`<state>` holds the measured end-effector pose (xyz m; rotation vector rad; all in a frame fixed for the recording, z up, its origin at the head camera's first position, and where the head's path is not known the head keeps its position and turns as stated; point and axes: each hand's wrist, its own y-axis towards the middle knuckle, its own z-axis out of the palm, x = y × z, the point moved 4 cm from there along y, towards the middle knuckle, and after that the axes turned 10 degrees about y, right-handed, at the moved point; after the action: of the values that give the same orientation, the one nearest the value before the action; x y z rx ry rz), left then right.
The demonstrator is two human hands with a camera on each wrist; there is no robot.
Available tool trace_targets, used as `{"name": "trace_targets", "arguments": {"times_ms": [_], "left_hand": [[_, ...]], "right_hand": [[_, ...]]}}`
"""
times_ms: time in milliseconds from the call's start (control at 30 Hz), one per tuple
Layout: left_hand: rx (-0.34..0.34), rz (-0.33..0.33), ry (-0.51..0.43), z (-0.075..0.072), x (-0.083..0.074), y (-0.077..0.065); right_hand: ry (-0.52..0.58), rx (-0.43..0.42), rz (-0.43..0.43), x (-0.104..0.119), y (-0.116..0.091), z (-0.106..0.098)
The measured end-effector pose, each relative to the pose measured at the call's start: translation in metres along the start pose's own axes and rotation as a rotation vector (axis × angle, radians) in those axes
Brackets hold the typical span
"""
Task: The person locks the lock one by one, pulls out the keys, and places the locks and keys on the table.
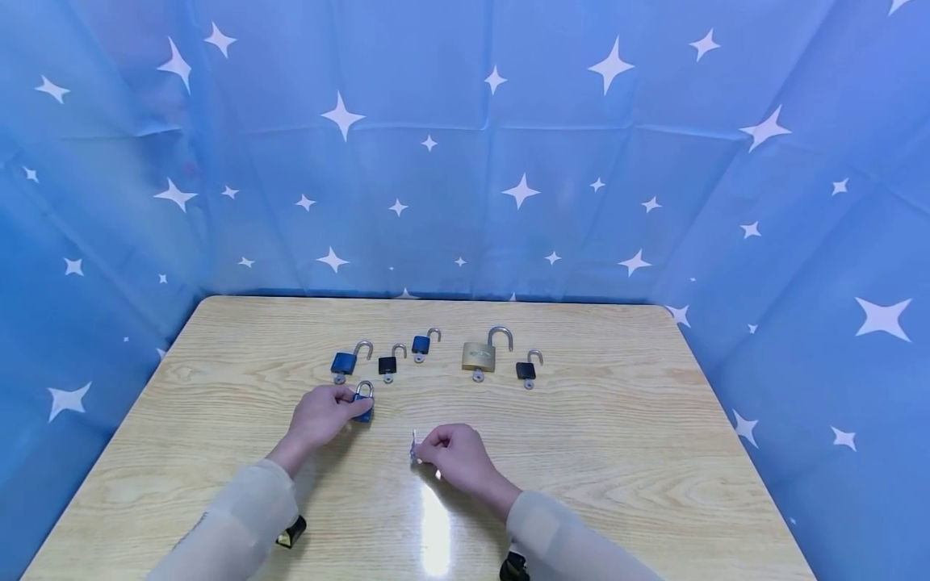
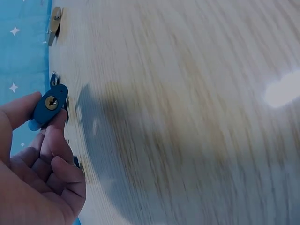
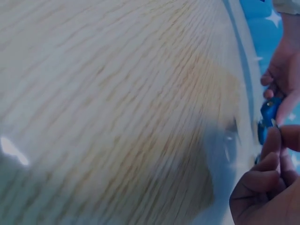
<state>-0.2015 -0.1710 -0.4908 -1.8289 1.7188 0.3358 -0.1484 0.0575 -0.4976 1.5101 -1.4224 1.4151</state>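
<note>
Some bare tabletop (edges distant) parts left hand, pinching padlock, from right hand, pinching key.

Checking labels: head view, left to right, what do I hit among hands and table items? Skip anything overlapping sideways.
Left hand → held blue padlock → black padlock → small metal piece, probably a key → right hand → second black padlock

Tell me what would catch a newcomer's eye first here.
Probably the blue, star-patterned cloth rising behind the wooden table. Next come five open padlocks in a loose row toward the table's far edge, the brass one largest. Nearer the viewer, the left hand pinches a closed blue padlock and the right hand, what looks like a key.
</note>
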Motion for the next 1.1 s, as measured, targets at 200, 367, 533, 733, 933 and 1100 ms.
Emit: {"name": "trace_targets", "arguments": {"times_ms": [200, 367, 533, 733, 933, 1100], "left_hand": [[-0.003, -0.022, 0.075, -0.003, 0.009, 0.003], [-0.013, -0.024, 0.109, -0.006, 0.015, 0.004], [-0.013, -0.019, 0.126, -0.008, 0.017, 0.005], [-0.040, -0.009, 0.166, -0.009, 0.017, 0.007], [-0.060, -0.008, 0.199, -0.010, 0.019, 0.007], [-0.097, -0.007, 0.240, -0.010, 0.021, 0.005]], "right_hand": [[0.011, 0.025, -0.021, 0.007, 0.002, 0.008], [0.008, 0.042, -0.034, 0.009, 0.005, 0.015], [0.018, 0.034, -0.034, 0.012, 0.007, 0.020], [0.014, 0.015, -0.030, 0.015, 0.010, 0.025], [0.039, 0.012, -0.015, 0.017, 0.014, 0.031], [0.059, 0.019, -0.007, 0.018, 0.013, 0.037]]}}
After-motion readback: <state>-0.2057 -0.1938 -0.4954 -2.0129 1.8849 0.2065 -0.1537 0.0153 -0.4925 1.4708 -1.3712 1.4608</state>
